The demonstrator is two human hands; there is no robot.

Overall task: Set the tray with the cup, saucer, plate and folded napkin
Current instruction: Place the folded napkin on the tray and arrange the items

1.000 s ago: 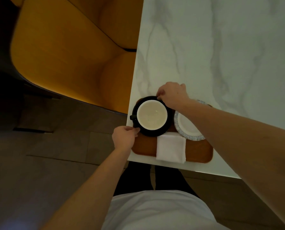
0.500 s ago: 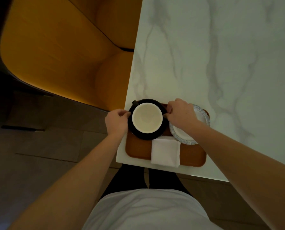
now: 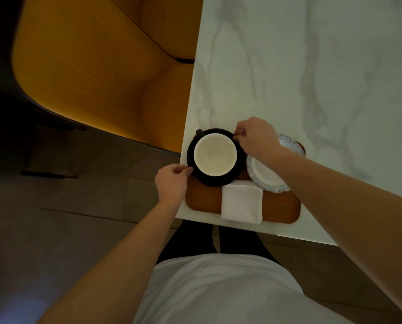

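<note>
A: Head view, the only one we have, looking straight down. The wooden tray [image 3: 202, 199] sits at the near corner of the marble counter [image 3: 312, 78], and on its far left end stands the black saucer [image 3: 216, 180] with the cup [image 3: 215, 155] on it.

B: And both hands are on that saucer?

A: Both. The left hand [image 3: 170, 183] comes in from the near left, fingers [image 3: 183, 170] curled and pinching the saucer's rim. The right hand [image 3: 257, 136] reaches over the far right edge, fingers curled down onto the rim there. Opposite sides, a sensible hold.

B: How do you expect it to handle?

A: Ceramic by the look of it: stiff, smooth, breakable, with some weight. The cup only rests on the saucer, so I'd judge it can slide if the saucer tips. Keep it level, hold the rim at two opposite points, as now. The cup is pale inside and dark outside, and its handle [image 3: 199, 132] points to the far left.

B: The rest of the setting?

A: The plate [image 3: 265, 176], round with a ribbed, glassy-looking edge, lies just right of the saucer, partly under the right forearm. The folded napkin [image 3: 242, 203] is a soft white rectangle in the tray's middle, its near edge hanging over the tray's lip. Everything asked for looks to be on the tray, rounded corners and all.

B: And beyond?

A: A yellow seat [image 3: 90, 66] left of the counter, dark floor below.
</note>
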